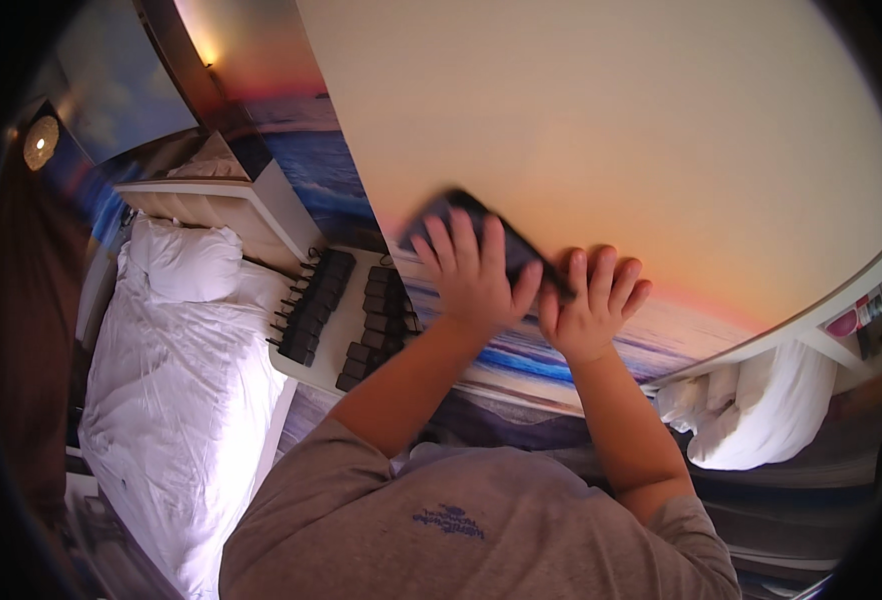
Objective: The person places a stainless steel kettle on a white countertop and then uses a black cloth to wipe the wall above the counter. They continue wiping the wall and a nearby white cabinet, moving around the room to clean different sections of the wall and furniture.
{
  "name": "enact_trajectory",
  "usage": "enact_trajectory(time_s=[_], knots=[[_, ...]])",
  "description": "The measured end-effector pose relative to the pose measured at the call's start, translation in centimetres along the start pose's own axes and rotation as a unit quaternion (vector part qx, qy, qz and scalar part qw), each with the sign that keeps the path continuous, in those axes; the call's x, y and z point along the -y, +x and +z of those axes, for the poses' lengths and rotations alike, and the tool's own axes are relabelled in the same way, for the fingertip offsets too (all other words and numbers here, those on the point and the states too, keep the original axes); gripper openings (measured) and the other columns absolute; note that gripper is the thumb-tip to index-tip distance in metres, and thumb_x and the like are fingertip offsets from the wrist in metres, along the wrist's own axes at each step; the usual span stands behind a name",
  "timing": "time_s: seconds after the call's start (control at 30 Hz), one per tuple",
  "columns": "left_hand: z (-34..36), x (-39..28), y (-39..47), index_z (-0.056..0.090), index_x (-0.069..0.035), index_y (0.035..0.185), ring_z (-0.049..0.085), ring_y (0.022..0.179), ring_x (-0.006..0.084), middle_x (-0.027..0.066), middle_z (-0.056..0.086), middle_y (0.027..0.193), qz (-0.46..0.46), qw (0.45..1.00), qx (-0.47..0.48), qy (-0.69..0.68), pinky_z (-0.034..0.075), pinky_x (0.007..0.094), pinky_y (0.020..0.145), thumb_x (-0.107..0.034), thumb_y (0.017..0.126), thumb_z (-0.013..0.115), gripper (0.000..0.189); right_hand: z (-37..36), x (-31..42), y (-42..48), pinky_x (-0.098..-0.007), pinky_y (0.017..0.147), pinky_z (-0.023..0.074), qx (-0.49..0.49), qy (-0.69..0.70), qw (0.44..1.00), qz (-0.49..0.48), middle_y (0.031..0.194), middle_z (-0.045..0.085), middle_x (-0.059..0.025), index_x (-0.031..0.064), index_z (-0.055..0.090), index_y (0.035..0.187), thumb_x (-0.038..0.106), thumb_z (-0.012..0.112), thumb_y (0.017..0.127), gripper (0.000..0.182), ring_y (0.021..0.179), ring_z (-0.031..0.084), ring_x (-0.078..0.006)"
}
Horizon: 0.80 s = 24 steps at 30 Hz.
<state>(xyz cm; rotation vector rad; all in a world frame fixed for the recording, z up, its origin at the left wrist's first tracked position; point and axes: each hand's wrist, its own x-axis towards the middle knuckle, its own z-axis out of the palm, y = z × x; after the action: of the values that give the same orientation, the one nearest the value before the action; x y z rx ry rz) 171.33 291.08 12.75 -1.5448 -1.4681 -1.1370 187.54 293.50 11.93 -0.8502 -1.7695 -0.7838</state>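
Before me stands a wall panel [606, 150] printed with a sunset over the sea. My left hand [474, 274] lies with spread fingers over a dark flat object [519, 251], pressing it against the panel. Motion blur hides what the object is; it could be a folded cloth or a thin case. Close on the right, my right hand [591, 307] rests its fingertips on the panel, fingers apart. A narrow dark end of the object reaches its thumb and index finger; whether they pinch it is unclear.
On the left is a bed [185, 360] with white bedding and a pillow [185, 262]. A white bedside table [339, 319] beside it carries rows of black boxes [317, 311], some with short stubs. White bedding [767, 409] lies at the right. A wall lamp [41, 142] glows far left.
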Motion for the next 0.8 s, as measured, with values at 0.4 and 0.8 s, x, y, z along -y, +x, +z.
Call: enact_trajectory(time_s=[0.4, 0.8], knots=[[-3.4, -1.6, 7.9, 0.011, 0.008, 0.150, -0.004, 0.143, 0.0554, 0.0357, 0.001, 0.155, -0.108, 0.993, 0.000, -0.054, -0.005, 0.0634, 0.111, -0.040, 0.093, 0.049, 0.084, 0.5, 0.0, 0.2, -0.0544, 0.118, 0.0019, -0.029, -0.006, 1.000, 0.002, 0.155, 0.034, -0.0121, 0.0138, 0.051, 0.141, 0.033, 0.052, 0.089, 0.055, 0.146, 0.020, -0.0392], [-2.7, 4.1, 3.9, 0.014, 0.008, 0.150, 0.002, 0.144, 0.0524, 0.0339, 0.008, 0.156, -0.102, 0.993, -0.049, -0.044, 0.002, 0.0607, 0.114, -0.039, 0.097, 0.041, 0.076, 0.9, -0.1, -0.3, -0.0553, 0.117, 0.0024, -0.030, -0.018, 0.999, 0.000, 0.152, 0.039, -0.0109, 0.0144, 0.052, 0.140, 0.035, 0.053, 0.089, 0.055, 0.146, 0.022, -0.0398]])
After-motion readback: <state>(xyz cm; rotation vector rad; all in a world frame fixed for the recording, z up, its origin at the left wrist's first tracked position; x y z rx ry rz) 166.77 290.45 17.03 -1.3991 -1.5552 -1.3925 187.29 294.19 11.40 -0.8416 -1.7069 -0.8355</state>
